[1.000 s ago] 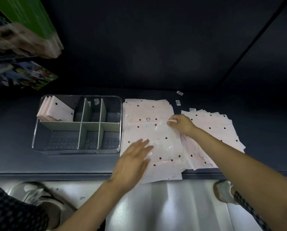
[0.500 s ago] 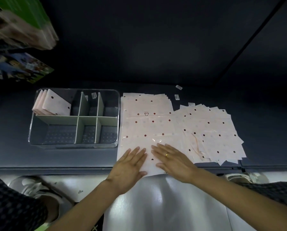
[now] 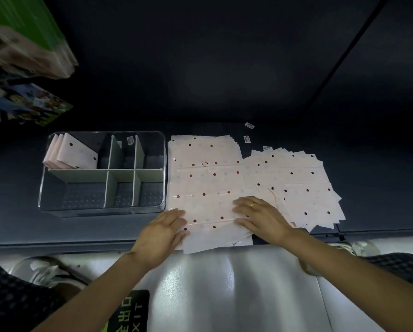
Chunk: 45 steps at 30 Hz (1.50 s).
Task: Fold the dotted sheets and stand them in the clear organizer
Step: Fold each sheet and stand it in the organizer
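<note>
Both hands lie flat on the top dotted sheet (image 3: 208, 188) at the near edge of a dark shelf (image 3: 380, 188). The left hand (image 3: 161, 233) sits at the sheet's 7 o'clock corner, fingers straight and together, pressing down — nothing gripped. The right hand (image 3: 260, 218) sits at the sheet's 4 o'clock side, fingers straight and pointing toward 9 o'clock, also pressing flat; a gold ring (image 3: 252, 205) shows on 1 finger. The two hands are apart, with a strip of sheet between them.

The sheet is pale pink with dark red dots and shows crosswise creases. Its near edge hangs just past the shelf lip. It lies on a stack of like sheets (image 3: 200, 146), whose far edges fan out at 12 o'clock.

A second, looser pile of dotted sheets (image 3: 301, 183) spreads at 3 o'clock of the stack, touching or overlapping its right side; the right hand's wrist crosses its near corner.

The clear organizer (image 3: 102, 173) stands at 9 o'clock of the stack, just beside it. White dividers split it into 6 compartments. Folded sheets (image 3: 73, 153) stand tilted in the far-left compartment — several, exact count unclear.

3 small white labels (image 3: 249, 125) lie on the shelf at 1 o'clock of the stack. Blurred printed packages (image 3: 25, 44) hang at upper left.
</note>
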{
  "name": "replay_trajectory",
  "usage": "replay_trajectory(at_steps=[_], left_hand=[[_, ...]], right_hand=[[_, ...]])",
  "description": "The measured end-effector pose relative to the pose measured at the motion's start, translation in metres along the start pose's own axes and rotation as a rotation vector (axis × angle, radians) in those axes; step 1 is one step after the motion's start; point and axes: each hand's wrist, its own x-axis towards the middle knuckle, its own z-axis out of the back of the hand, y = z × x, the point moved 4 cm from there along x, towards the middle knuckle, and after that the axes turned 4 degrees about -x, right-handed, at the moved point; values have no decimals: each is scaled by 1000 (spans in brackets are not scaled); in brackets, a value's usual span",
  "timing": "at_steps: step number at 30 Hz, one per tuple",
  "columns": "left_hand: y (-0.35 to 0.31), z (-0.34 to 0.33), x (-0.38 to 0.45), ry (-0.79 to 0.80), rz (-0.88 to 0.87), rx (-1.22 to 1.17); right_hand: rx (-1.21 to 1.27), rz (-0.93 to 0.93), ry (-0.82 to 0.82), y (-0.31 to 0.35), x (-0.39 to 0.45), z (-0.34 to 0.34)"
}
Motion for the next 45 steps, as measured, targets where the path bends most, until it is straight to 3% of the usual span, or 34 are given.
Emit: replay_trajectory(at_steps=[4,9,12,15,19,24,26,29,31,34,37,40,45], left_hand=[[1,-12,21,73,68,-17],[0,-12,34,106,56,83],[-1,-10,36,108,49,91],[-7,3,35,38,18,4],[-20,43,34,-108,116,-317],[-18,79,57,-71,255,-798],[-10,78,66,-72,326,-855],[-1,61,77,-100,430,-781],[1,52,78,-165,454,-574],[-12,39,70,-243,256,-230],[-28,10,58,-56,56,-140],[-31,-17,44,156,34,-64],[-23,-24,38,139,17,63]], right_hand=[[-16,40,115,6,12,-16],[-157,167,-3,13,13,-9],[-114,164,-31,9,15,-2],[94,-9,12,0,23,13],[515,-246,120,-13,42,56],[997,-414,106,-32,62,91],[1187,-544,115,-40,58,74],[1245,-784,241,-46,35,30],[1170,-931,260,-50,17,5],[1165,-1033,185,-50,5,-12],[1294,-1060,176,-43,1,-18],[1516,-1161,174,-39,-3,-20],[1636,-1341,190,-41,-9,-11]])
